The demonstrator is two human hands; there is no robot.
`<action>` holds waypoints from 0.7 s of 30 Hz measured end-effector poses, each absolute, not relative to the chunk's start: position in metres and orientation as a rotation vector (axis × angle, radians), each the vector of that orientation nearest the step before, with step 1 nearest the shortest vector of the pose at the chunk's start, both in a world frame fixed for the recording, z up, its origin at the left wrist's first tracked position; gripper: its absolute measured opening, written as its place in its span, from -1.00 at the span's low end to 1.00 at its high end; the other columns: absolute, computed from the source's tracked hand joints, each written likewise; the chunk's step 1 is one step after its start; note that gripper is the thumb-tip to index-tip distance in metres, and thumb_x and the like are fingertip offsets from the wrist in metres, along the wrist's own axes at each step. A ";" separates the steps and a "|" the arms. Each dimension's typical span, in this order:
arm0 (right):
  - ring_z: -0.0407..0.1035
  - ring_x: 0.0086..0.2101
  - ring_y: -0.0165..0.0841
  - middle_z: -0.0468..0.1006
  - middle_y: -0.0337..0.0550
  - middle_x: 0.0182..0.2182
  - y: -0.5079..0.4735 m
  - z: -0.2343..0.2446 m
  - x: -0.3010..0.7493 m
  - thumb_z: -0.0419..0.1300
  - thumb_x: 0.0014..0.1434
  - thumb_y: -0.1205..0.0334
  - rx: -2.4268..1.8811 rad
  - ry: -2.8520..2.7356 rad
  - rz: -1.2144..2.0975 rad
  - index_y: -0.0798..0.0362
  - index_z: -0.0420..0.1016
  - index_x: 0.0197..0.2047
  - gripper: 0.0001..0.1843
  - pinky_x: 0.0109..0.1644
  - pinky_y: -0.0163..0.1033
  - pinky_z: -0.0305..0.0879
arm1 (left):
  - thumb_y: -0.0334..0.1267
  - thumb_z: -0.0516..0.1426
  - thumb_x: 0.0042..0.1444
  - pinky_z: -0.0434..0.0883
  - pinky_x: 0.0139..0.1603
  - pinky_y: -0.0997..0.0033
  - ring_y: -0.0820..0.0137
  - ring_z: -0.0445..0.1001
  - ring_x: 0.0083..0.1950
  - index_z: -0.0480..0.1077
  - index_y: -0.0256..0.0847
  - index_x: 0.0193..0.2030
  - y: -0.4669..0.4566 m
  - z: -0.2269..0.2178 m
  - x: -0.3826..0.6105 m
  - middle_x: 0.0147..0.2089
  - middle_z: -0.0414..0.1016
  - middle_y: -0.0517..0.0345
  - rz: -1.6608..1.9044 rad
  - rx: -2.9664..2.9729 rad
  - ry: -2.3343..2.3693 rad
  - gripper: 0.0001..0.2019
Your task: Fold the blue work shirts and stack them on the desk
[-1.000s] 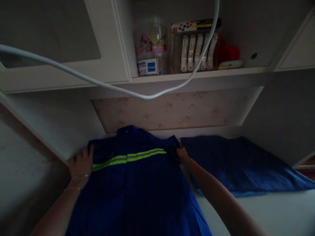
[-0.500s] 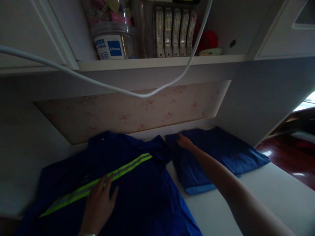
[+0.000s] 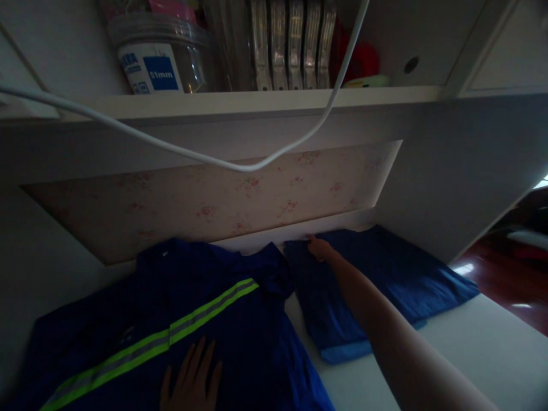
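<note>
A dark blue work jacket (image 3: 257, 325) with a yellow-green and grey reflective stripe (image 3: 205, 308) lies spread on the left, its collar toward the back. On its front, just below the stripe, my left hand (image 3: 192, 379) rests flat with fingers apart; the wrist is cut off by the lower edge. To the right lies a folded blue garment (image 3: 398, 274), with a lighter blue edge showing at the front. My right hand (image 3: 320, 249) reaches to its back left corner, fingers closed on the cloth there; the fingertips are hard to make out in the dim light.
Both garments lie on a white surface (image 3: 466, 342) below a shelf (image 3: 274, 103). On the shelf stand a clear plastic jar (image 3: 188, 63), several metal clips (image 3: 295, 45) and a red round object (image 3: 366, 63). A white cable (image 3: 244, 168) hangs across the front.
My left hand has moved off the stripe, toward me and slightly right, fingers more spread. My right hand stays at the folded garment's corner. The view has shifted a little.
</note>
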State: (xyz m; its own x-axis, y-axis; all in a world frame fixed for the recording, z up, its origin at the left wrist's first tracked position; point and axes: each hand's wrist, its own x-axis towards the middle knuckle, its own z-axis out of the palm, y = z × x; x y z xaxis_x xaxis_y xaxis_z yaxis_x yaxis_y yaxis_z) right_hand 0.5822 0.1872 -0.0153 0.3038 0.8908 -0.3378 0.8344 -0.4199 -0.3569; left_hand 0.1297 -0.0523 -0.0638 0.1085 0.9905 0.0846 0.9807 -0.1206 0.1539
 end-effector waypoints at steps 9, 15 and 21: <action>0.48 -0.02 0.00 0.55 0.26 -0.02 0.173 -0.013 0.574 -0.03 0.26 0.28 -2.400 -1.594 0.576 0.15 0.35 0.19 -0.54 0.02 0.01 0.36 | -0.13 -0.02 0.24 0.02 0.39 -0.30 0.07 0.25 0.39 0.41 0.12 0.25 -0.053 -0.058 0.134 0.37 0.32 0.07 0.121 2.305 2.092 -0.54; 0.48 -0.04 -0.09 0.59 0.13 -0.06 0.121 0.005 0.570 -0.05 0.23 0.30 -2.303 -1.596 0.512 0.09 0.45 0.03 -0.63 -0.01 -0.15 0.33 | -0.18 -0.10 0.28 -0.03 0.41 -0.24 0.14 0.16 0.45 0.35 0.06 0.30 -0.056 -0.056 0.133 0.46 0.18 0.11 0.020 2.385 2.064 -0.51; 0.48 -0.44 -0.31 0.57 -0.18 -0.50 -0.044 0.032 0.622 0.03 0.11 0.33 -2.140 -1.578 0.762 0.03 0.49 -0.31 -0.80 -0.36 -0.32 0.31 | -0.11 -0.11 0.27 0.11 0.35 -0.28 0.08 0.32 0.34 0.43 -0.08 0.20 -0.054 -0.062 0.128 0.37 0.32 -0.02 0.210 2.329 2.090 -0.52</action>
State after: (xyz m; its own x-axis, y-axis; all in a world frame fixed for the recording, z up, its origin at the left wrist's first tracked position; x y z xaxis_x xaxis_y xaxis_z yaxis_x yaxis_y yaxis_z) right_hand 0.6219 -0.0444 0.0321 0.2254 0.9532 -0.2017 0.7507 -0.3019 -0.5876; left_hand 0.1283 -0.0536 -0.0618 0.1029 0.9900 0.0961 0.9894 -0.1119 0.0928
